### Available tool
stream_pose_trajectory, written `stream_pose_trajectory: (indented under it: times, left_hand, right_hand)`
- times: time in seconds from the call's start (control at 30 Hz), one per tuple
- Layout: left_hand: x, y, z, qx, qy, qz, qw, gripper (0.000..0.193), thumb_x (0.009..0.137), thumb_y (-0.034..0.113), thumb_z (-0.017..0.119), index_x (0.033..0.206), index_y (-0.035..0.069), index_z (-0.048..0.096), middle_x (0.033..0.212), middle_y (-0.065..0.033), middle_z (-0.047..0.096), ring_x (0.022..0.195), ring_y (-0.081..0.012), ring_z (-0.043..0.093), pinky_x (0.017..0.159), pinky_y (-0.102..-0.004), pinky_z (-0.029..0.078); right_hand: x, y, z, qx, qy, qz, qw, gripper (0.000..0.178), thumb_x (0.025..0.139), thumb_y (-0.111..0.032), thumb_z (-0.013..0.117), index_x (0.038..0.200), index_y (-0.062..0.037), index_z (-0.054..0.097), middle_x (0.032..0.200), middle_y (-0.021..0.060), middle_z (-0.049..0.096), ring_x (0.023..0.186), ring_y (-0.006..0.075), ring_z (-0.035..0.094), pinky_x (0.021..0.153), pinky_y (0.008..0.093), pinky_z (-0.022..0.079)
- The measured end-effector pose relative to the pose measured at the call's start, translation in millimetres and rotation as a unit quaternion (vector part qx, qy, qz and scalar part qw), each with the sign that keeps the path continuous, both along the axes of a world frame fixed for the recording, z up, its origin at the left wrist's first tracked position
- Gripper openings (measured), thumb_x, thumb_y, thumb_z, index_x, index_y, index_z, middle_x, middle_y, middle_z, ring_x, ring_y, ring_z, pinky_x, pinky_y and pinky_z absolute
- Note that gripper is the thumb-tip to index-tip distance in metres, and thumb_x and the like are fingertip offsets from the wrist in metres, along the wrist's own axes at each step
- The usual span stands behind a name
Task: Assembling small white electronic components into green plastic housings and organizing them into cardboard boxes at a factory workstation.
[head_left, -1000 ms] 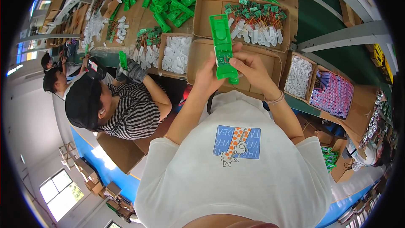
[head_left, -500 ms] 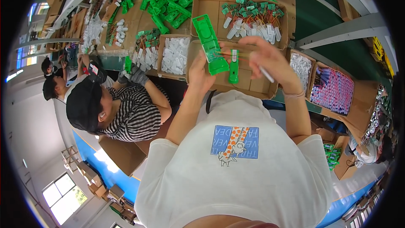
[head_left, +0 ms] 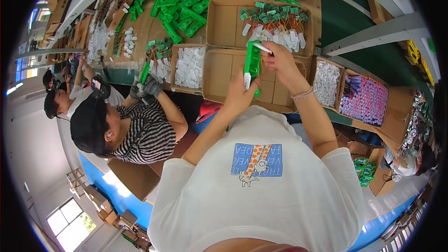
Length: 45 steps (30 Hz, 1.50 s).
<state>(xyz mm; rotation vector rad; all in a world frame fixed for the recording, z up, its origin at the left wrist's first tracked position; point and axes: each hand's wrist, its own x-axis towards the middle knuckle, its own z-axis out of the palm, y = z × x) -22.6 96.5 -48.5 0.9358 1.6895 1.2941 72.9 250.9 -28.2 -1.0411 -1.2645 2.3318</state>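
My left hand [head_left: 240, 95] is closed around the lower end of a green plastic housing [head_left: 252, 63], held on edge over a shallow cardboard box. A white part shows at its lower end beside my left thumb. My right hand [head_left: 283, 64] pinches a small white oblong piece [head_left: 265, 48] at the housing's upper end, with thin wires near the fingers. Below lies a second green housing [head_left: 257, 93], mostly hidden by my left hand and the first housing. Beyond the hands, a cardboard tray holds green circuit boards [head_left: 270, 15] wired to white pieces [head_left: 290, 41].
Green housings [head_left: 186, 2] are heaped at the back. Boxes of white parts stand left [head_left: 190, 67] and right [head_left: 326, 83], beside a box of pink-purple cylinders [head_left: 363, 98]. To the left, a co-worker in a striped shirt [head_left: 147, 133] works with gloved hands. A metal frame [head_left: 373, 35] rises at right.
The housing has turned from showing its open inside to standing on edge. My right hand has come in to its upper end with the white piece, and my left hand has shifted slightly right.
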Motion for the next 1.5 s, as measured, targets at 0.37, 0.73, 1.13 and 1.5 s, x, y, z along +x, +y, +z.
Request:
stream_pose_trajectory:
  times: [0.37, 0.73, 1.13, 1.5]
  left_hand:
    - [1, -28, -17, -0.042, 0.092, -0.039, 0.994, 0.043, 0.080, 0.020, 0.069, 0.113, 0.001, 0.049, 0.080, -0.0166, 0.064, 0.073, -0.0292, 0.064, 0.065, -0.0377, 0.049]
    - [-74, -62, -152, -0.156, 0.019, 0.053, 0.986, 0.049, 0.075, 0.022, 0.073, 0.115, 0.004, 0.050, 0.085, -0.0162, 0.063, 0.074, -0.0254, 0.064, 0.068, -0.0349, 0.050]
    - [-162, 52, -113, 0.032, 0.340, 0.266, 0.901, 0.040, 0.074, 0.002, 0.061, 0.114, -0.002, 0.055, 0.104, -0.0171, 0.059, 0.105, -0.0370, 0.053, 0.096, -0.0458, 0.039]
    - [-317, 133, -168, 0.057, 0.118, 0.415, 0.900, 0.029, 0.081, 0.022, 0.063, 0.096, -0.001, 0.056, 0.085, -0.0190, 0.064, 0.071, -0.0315, 0.062, 0.065, -0.0413, 0.051]
  right_hand:
    - [-23, -7, -35, 0.376, 0.010, 0.120, 0.919, 0.064, 0.100, -0.047, 0.030, 0.075, 0.0007, 0.065, 0.069, 0.0091, 0.062, 0.064, 0.0221, 0.055, 0.067, 0.0337, 0.044]
    - [-28, -43, -160, 0.345, -0.299, 0.110, 0.883, 0.062, 0.088, -0.052, 0.052, 0.111, 0.0057, 0.053, 0.096, 0.0193, 0.060, 0.087, 0.0311, 0.060, 0.077, 0.0402, 0.048]
    - [-13, -65, -218, 0.356, -0.235, 0.043, 0.903, 0.030, 0.076, -0.008, 0.067, 0.103, 0.0004, 0.057, 0.104, 0.0187, 0.056, 0.081, 0.0322, 0.065, 0.069, 0.0386, 0.054]
    - [-126, -55, -148, 0.545, -0.127, 0.121, 0.820, 0.019, 0.081, -0.005, 0.060, 0.099, -0.0096, 0.059, 0.102, 0.0104, 0.059, 0.078, 0.0283, 0.064, 0.066, 0.0379, 0.054]
